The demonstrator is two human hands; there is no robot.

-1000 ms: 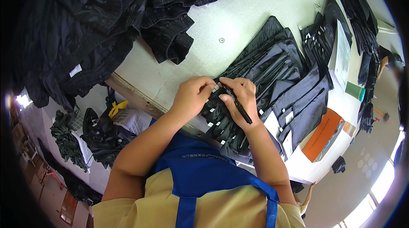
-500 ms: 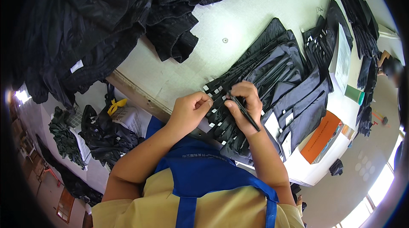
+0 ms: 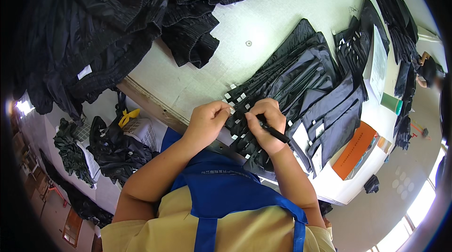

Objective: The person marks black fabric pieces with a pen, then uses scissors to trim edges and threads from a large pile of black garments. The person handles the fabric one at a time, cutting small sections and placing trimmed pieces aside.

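A black pen (image 3: 276, 134) lies across my right hand (image 3: 268, 122), which is closed around it, the pen's thick end pointing back toward my wrist. My left hand (image 3: 209, 119) is closed in a pinch close by, with a small white label (image 3: 231, 110) showing at its fingertips. Both hands rest over a fanned stack of black fabric pieces (image 3: 301, 70) on the pale table (image 3: 197, 80). Several small white labels dot the near-left ends of these pieces. My right fingers cover some of the fabric ends.
Black garments with gathered edges (image 3: 188, 30) are heaped at the far left. To the right lie more black pieces (image 3: 348, 40), a white sheet (image 3: 378, 63), a green roll (image 3: 391, 103) and an orange card (image 3: 354, 150). White baskets (image 3: 141, 132) stand below the table's left edge. A person (image 3: 429, 70) is at far right.
My right hand has shifted slightly down and left, with the pen now lying lower in it. My left hand has barely moved. The person at far right has moved.
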